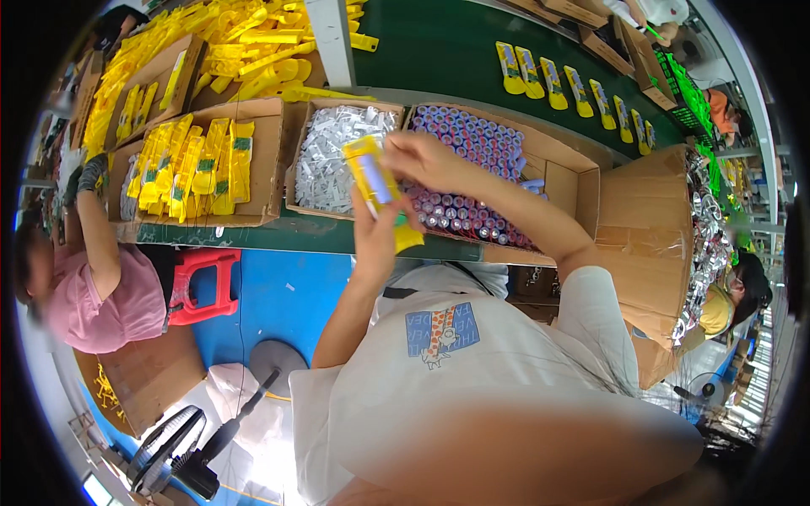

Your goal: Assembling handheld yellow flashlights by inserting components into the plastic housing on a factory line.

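My left hand [375, 236] is closed around a long yellow plastic housing [359, 152], held tilted above the boxes' near edge. A lavender cylinder, apparently a battery [372, 175], lies in its hollow. The housing's rounded yellow end shows below my fingers. My right hand [426, 160] reaches in from the right, its fingers bent together at the housing's upper end. Whatever they pinch is too small to make out. Just behind are a cardboard box of small white plastic pieces [333, 143] and one with upright purple-wrapped batteries [472, 135].
At left stands a box of yellow housings with green boards [198, 169]; more yellow parts [245, 42] pile behind. Several housings [553, 84] line the green conveyor [413, 59]. A tall carton [641, 244] stands right. A pink-shirted co-worker [110, 295], red stool [207, 287] and fan [181, 455] are left.
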### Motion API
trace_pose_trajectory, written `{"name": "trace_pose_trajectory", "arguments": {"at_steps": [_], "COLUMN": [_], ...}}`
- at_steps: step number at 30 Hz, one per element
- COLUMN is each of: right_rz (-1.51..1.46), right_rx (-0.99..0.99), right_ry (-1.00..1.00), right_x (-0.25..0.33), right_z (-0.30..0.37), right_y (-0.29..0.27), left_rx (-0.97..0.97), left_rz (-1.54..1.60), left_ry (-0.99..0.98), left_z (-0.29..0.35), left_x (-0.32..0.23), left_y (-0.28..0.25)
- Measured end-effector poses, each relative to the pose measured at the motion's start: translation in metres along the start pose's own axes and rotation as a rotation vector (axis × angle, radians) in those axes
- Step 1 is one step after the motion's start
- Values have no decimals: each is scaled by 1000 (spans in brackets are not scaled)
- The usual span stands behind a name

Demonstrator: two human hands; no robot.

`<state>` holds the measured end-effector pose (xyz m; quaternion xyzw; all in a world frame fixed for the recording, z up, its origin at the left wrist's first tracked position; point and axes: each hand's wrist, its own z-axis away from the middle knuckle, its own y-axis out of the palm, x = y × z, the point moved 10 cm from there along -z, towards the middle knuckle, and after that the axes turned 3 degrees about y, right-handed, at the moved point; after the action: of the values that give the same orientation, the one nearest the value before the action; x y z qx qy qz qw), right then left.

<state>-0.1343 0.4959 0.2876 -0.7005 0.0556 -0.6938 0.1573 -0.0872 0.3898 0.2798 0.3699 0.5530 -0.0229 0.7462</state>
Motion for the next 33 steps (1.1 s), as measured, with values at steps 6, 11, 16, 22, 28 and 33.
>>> {"name": "trace_pose_trajectory", "arguments": {"at_steps": [6,11,16,22,28,33], "right_rz": [1041,771,307,150,344,142], "right_rx": [99,28,-33,-83,-10,-125], "right_ry": [-60,-306,-393,-400,-553,-166], "right_x": [-14,20,60,74,87,61], "right_z": [-84,-63,-35,-19,-19,-26], "right_y": [22,12,-1,-3,14,-3], "left_rx": [-218,-174,-171,-45,30,75], "left_rz": [199,179,130,21,4,50], "left_ry": [97,96,79,121,98,97], "left_z": [10,14,9,8,10,13], "left_x": [-12,-8,0,2,1,-1], "left_y": [-58,-54,-50,-36,-29,-19]}}
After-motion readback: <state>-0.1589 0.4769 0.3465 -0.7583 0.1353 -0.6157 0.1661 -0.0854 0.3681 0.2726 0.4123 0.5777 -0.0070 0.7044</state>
